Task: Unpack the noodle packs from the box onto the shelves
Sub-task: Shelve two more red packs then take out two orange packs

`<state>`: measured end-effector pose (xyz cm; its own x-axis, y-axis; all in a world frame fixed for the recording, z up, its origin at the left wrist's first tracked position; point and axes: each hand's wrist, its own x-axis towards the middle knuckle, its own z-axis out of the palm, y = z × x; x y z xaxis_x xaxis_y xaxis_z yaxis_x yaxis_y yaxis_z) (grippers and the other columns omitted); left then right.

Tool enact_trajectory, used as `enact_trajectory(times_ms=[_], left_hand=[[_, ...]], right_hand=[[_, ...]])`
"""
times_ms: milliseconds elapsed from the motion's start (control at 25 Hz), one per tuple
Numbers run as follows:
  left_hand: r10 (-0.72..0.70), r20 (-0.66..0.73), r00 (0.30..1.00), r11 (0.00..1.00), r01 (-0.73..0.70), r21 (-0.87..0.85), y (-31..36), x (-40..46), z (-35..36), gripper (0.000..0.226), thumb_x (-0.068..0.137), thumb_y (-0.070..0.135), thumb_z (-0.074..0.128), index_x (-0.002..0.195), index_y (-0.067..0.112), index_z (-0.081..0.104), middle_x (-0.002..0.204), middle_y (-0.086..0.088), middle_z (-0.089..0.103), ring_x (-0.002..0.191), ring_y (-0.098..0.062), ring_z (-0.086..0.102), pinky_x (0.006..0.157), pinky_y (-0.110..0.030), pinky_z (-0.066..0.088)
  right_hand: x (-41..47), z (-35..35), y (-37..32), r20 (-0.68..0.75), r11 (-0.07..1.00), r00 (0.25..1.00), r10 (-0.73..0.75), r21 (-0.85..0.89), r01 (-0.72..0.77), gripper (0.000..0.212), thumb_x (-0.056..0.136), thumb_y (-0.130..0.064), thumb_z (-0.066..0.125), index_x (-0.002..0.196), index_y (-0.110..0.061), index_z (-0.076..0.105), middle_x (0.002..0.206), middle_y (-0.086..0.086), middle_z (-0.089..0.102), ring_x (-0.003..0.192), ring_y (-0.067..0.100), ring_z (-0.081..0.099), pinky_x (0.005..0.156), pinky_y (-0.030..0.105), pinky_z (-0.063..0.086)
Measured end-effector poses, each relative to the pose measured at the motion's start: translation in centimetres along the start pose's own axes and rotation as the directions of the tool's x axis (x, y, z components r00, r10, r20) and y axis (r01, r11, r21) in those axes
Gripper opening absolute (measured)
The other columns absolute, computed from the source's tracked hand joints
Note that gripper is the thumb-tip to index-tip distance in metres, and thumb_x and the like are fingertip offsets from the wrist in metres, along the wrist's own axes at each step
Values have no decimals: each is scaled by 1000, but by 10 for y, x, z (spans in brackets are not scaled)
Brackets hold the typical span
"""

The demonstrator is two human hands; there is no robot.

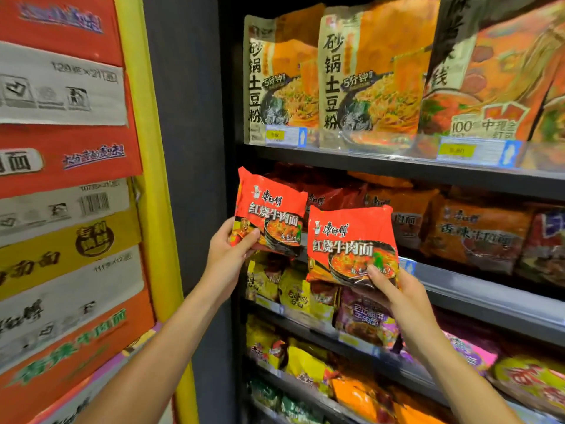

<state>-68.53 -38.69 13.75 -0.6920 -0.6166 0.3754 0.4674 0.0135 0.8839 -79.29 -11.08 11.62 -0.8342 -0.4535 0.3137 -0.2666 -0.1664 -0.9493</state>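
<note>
My left hand (230, 252) grips a red noodle pack (270, 209) by its lower left corner. It is held upright at the left end of the second shelf (489, 296). My right hand (394, 293) holds a second red noodle pack (351, 240) by its bottom edge, just right of the first and slightly lower, in front of the shelf's front edge. More red and orange packs (477, 231) lie on that shelf behind them. The box the packs come from is not in view.
Stacked cardboard noodle cartons (67, 209) fill the left side, beside a yellow post (153, 179). The top shelf carries tall beige-and-orange bags (281, 81). Lower shelves hold yellow, purple and orange packs (305, 289). A dark side panel (195, 148) bounds the shelving on the left.
</note>
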Motion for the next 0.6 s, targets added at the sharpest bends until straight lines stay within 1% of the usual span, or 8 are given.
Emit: enact_trajectory(times_ms=[80,200,360,480,520,600], left_hand=[[48,-5,999,998,-48,48,0,16,-1,27,92,11,67,118,14,62,113,-8,72,109,-25,68,95,-43,53],[118,14,993,985,-119,124,-3,40,2,27,91,18,70,117,20,63,113,-7,72,110,-25,67,99,-51,51],[178,-20,984,973,-173,155,-17,65,16,30,91,15,69,121,17,62,114,-6,71,110,-23,67,100,-52,50],[232,-65,971,945,-209,252,-28,79,21,41,91,13,68,130,20,56,120,-1,67,111,-13,64,102,-43,50],[262,-59,963,922,-232,309,-30,83,22,48,92,9,67,135,21,51,125,1,64,114,-9,62,103,-38,50],[303,5,953,865,-277,418,-32,88,23,68,91,2,64,148,23,33,139,3,52,125,-5,53,104,-21,46]], right_hand=[[11,4,-4,12,1000,1000,1,29,-1,26,97,-25,58,117,-11,69,113,3,76,106,22,72,99,44,53],[22,5,-6,6,999,1000,-29,40,29,26,99,-22,56,121,-12,67,116,2,75,108,18,71,98,44,53],[32,3,-4,-12,997,998,-69,28,70,27,99,-24,57,121,-14,67,117,1,74,112,19,69,97,44,54],[40,4,-3,-24,996,996,-82,39,83,26,98,-20,57,119,-9,68,114,4,75,110,22,70,94,44,57],[42,5,-3,-24,996,996,-86,29,86,25,99,-20,56,119,-10,68,114,4,75,109,20,70,95,44,56],[46,6,-4,-15,996,996,-93,8,93,24,99,-21,56,119,-12,68,114,1,75,107,18,71,96,43,56]])
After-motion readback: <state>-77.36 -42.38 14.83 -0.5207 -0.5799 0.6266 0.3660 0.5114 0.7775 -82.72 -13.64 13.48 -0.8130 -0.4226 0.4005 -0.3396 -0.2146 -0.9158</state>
